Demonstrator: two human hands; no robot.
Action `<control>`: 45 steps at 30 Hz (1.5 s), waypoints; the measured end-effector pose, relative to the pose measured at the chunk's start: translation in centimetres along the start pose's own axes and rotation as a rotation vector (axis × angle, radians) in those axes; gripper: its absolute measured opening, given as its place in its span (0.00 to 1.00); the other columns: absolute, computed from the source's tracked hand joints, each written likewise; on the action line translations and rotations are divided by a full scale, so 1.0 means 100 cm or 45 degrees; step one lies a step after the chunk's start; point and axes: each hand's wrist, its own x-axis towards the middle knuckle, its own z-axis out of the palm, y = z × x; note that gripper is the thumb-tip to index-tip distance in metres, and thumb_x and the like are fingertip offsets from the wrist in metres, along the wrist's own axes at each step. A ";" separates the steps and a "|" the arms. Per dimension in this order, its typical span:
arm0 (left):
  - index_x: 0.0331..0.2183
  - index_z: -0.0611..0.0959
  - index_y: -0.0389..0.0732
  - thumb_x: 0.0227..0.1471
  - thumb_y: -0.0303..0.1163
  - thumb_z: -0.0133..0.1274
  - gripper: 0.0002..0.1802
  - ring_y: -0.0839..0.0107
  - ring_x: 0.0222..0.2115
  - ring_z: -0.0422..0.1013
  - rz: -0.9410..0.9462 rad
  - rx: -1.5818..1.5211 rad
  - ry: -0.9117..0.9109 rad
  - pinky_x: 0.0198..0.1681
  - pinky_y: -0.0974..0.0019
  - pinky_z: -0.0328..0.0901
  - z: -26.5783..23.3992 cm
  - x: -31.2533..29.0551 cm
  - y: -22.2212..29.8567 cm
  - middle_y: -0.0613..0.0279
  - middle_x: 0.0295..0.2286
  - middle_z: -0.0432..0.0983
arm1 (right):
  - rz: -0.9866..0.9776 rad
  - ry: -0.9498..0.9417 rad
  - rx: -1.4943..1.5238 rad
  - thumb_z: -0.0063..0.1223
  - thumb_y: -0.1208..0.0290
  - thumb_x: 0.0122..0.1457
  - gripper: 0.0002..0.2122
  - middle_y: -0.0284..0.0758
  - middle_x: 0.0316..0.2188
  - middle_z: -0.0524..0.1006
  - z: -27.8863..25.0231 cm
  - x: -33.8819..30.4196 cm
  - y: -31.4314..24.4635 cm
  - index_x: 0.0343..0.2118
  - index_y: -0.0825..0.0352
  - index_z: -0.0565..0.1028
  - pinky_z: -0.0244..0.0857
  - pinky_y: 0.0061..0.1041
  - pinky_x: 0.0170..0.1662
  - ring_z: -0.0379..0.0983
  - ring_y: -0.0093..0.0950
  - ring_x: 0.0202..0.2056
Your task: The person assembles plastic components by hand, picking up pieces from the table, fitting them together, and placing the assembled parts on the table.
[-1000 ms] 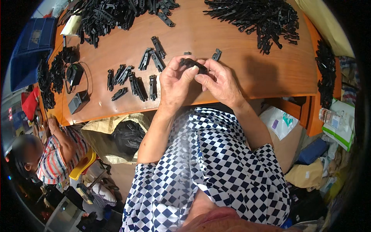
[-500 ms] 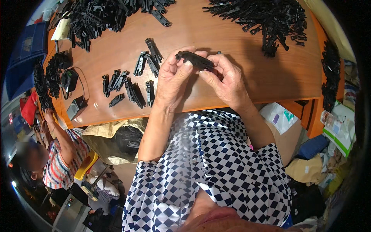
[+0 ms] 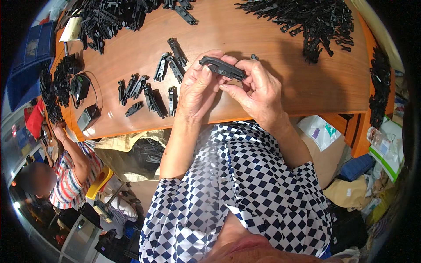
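Above the near side of the wooden table I hold a long, narrow black plastic part (image 3: 222, 68), slightly tilted down to the right. My left hand (image 3: 194, 94) is closed round its left end, thumb in front and fingers behind. The fingers of my right hand (image 3: 264, 94) are bent at its right end, with the thumb lying lower, a little off the part. Left of my hands lie several similar black parts (image 3: 153, 101) in a loose group. A small dark piece (image 3: 254, 57) sits on the table just behind my right hand.
Large heaps of black parts lie at the far left (image 3: 109, 19) and far right (image 3: 307, 26) of the table (image 3: 228, 30). A black box with a cable (image 3: 80, 87) stands at the left edge. Below it, an open sack (image 3: 116, 153) holds dark parts. Another person (image 3: 76, 175) works at the left.
The black part has been turned in my hands, so its side with details now shows. My right thumb has shifted down and away from it. The view has moved slightly.
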 end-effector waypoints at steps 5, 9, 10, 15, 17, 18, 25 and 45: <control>0.43 0.74 0.36 0.55 0.35 0.53 0.16 0.62 0.45 0.69 0.107 0.134 0.052 0.50 0.60 0.63 0.005 0.000 0.000 0.51 0.38 0.75 | 0.064 -0.080 -0.018 0.66 0.69 0.44 0.19 0.34 0.31 0.75 0.000 -0.001 -0.004 0.38 0.67 0.71 0.67 0.23 0.26 0.71 0.24 0.22; 0.40 0.74 0.36 0.55 0.35 0.53 0.14 0.61 0.46 0.68 0.116 0.225 0.073 0.51 0.57 0.63 0.007 0.002 0.000 0.52 0.36 0.76 | 0.004 -0.029 0.029 0.65 0.67 0.45 0.20 0.36 0.35 0.75 0.007 -0.002 0.002 0.40 0.67 0.70 0.69 0.26 0.31 0.74 0.30 0.29; 0.41 0.74 0.36 0.55 0.35 0.53 0.15 0.60 0.46 0.68 0.136 0.243 0.081 0.51 0.57 0.63 0.008 0.001 -0.001 0.52 0.37 0.75 | 0.002 -0.030 0.028 0.65 0.67 0.45 0.20 0.36 0.35 0.75 0.006 -0.001 0.002 0.40 0.67 0.70 0.69 0.26 0.31 0.74 0.30 0.29; 0.45 0.72 0.35 0.55 0.34 0.52 0.18 0.59 0.45 0.69 0.116 0.152 -0.007 0.49 0.56 0.66 0.012 0.001 -0.004 0.49 0.40 0.74 | 0.023 -0.032 0.037 0.65 0.67 0.46 0.18 0.36 0.35 0.76 0.005 -0.001 0.002 0.38 0.67 0.71 0.70 0.27 0.33 0.75 0.32 0.31; 0.49 0.69 0.34 0.56 0.34 0.50 0.21 0.58 0.44 0.70 0.116 0.094 -0.042 0.48 0.56 0.68 0.012 0.000 -0.006 0.46 0.44 0.72 | -0.027 -0.033 -0.041 0.65 0.67 0.46 0.18 0.36 0.34 0.76 0.002 -0.001 -0.002 0.37 0.67 0.72 0.70 0.27 0.32 0.75 0.32 0.30; 0.50 0.67 0.36 0.57 0.34 0.49 0.21 0.58 0.45 0.70 0.103 0.076 -0.066 0.48 0.56 0.68 0.012 -0.001 -0.006 0.44 0.46 0.70 | -0.073 -0.030 -0.122 0.65 0.66 0.46 0.17 0.36 0.33 0.76 0.001 -0.002 -0.004 0.37 0.67 0.72 0.70 0.27 0.31 0.76 0.32 0.29; 0.51 0.67 0.39 0.57 0.34 0.49 0.21 0.59 0.48 0.67 0.092 0.072 -0.015 0.50 0.56 0.65 0.019 -0.009 -0.009 0.44 0.48 0.68 | -0.119 -0.079 -0.316 0.62 0.71 0.48 0.13 0.39 0.29 0.77 0.002 -0.007 -0.002 0.35 0.68 0.72 0.70 0.28 0.29 0.76 0.34 0.27; 0.39 0.79 0.43 0.49 0.36 0.56 0.14 0.50 0.53 0.60 0.871 2.550 0.717 0.54 0.54 0.55 -0.145 -0.108 0.147 0.42 0.53 0.61 | -0.424 -0.460 -0.726 0.70 0.51 0.32 0.47 0.48 0.58 0.56 0.010 0.006 0.057 0.58 0.59 0.61 0.49 0.48 0.57 0.52 0.48 0.59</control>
